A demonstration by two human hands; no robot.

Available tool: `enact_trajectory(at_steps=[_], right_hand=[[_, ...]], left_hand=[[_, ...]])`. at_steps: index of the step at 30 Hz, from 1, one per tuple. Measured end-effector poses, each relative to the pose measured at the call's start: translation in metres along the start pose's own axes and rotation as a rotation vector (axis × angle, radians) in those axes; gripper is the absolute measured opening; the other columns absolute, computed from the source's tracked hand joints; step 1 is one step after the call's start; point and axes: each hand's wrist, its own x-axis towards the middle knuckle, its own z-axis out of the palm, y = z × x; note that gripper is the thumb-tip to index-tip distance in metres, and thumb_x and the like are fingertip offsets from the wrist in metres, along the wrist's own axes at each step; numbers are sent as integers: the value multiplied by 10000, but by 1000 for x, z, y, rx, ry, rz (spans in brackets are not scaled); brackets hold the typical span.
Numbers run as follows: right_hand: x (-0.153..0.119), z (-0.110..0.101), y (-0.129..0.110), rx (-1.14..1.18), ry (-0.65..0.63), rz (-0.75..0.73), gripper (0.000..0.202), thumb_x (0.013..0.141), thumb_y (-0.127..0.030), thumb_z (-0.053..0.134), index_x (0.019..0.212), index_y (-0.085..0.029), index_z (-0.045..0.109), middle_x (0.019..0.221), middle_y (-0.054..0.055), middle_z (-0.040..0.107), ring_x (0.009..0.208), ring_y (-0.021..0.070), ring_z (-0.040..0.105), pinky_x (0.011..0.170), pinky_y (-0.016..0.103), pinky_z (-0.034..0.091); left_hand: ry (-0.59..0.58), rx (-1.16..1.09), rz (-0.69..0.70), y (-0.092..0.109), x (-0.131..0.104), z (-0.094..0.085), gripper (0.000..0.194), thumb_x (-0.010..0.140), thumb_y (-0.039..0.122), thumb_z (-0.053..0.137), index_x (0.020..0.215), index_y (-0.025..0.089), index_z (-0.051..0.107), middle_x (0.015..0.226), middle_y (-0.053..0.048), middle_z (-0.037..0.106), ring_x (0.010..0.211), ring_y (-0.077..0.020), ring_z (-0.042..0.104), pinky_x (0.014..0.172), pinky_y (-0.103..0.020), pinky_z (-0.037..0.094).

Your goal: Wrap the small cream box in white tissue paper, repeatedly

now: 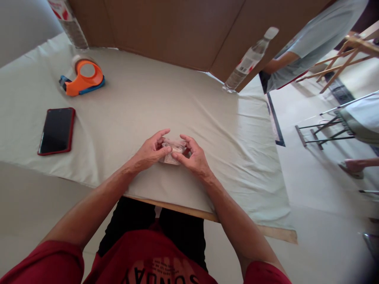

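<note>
Between my two hands, close to the near edge of the cloth-covered table [142, 98], is a small whitish packet [171, 159] with a clear, crinkled wrapper and fine print on its near face. My left hand [152, 150] grips its left side, thumb on top and fingers curled behind. My right hand [192, 156] grips the right side in the same way, its thumb near the left one. The fingers hide both ends of the packet, and I cannot tell what is inside.
An orange and blue tape dispenser [85, 79] and a red-edged phone [57, 131] lie on the left. A brown cardboard panel [166, 31] stands at the back, with a water bottle [248, 61] at its right and another bottle [71, 27] at its left. People sit beyond on the right.
</note>
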Motion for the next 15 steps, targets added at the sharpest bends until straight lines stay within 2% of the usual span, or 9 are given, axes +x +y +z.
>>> enact_trajectory(at_steps=[5, 8, 11, 15], right_hand=[[4, -5, -1, 23, -51, 40, 719, 755, -546, 747, 1357, -187, 586, 1044, 83, 717, 830, 197, 639, 776, 355, 539], [6, -10, -2, 29, -46, 31, 701, 788, -553, 716, 1354, -159, 591, 1061, 102, 713, 889, 211, 649, 824, 368, 538], [7, -13, -4, -19, -48, -22, 730, 749, -538, 764, 1353, -162, 601, 1116, 112, 709, 935, 223, 646, 855, 377, 536], [9, -11, -4, -66, -63, -33, 725, 750, -524, 769, 1361, -171, 605, 1077, 97, 715, 795, 186, 621, 749, 356, 547]], left_hand=[[26, 26, -24, -1, 2, -1, 769, 794, 347, 754, 1470, 116, 468, 1170, -132, 701, 1016, -211, 682, 881, -331, 550], [24, 45, -32, -2, 3, -1, 791, 795, 359, 750, 1478, 90, 456, 1193, -148, 687, 1042, -222, 671, 905, -341, 546], [17, 61, -26, -3, 3, -2, 787, 809, 372, 736, 1482, 80, 449, 1223, -158, 673, 1089, -237, 656, 936, -347, 533], [11, 42, -16, -4, 3, -3, 746, 828, 370, 719, 1476, 111, 455, 1242, -147, 666, 1112, -238, 646, 936, -337, 524]])
